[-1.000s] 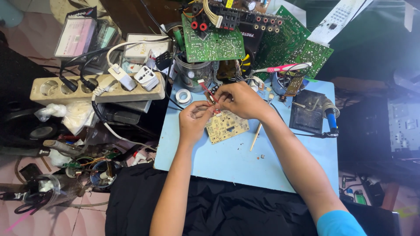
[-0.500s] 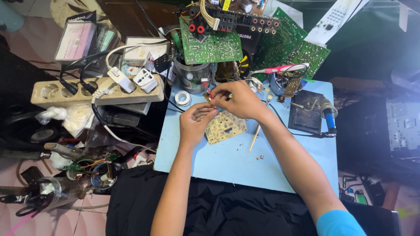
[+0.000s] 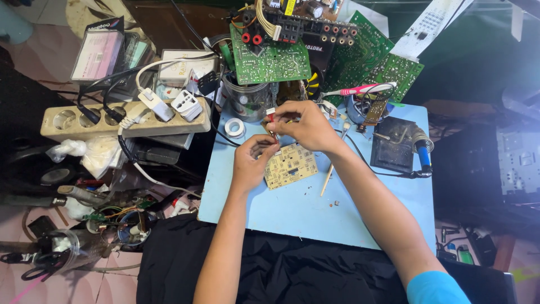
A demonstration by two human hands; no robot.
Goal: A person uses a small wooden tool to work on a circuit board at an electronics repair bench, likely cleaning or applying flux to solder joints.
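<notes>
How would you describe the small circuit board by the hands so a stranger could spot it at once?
Start at the pale blue mat on the crowded bench. Near its upper middle, just below where the left hand and right hand meet, lies the small board. It is beige and lies flat on the mat, unlike the big green boards stacked beyond the mat.

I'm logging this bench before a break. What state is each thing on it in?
Left hand: closed on the edge of the small board.
Right hand: fingertips pinched on something small above the board.
Tan circuit board: lying flat on the blue mat.
Power strip: several plugs inserted.
Soldering iron: resting in its stand.
Solder roll: lying flat.
</notes>
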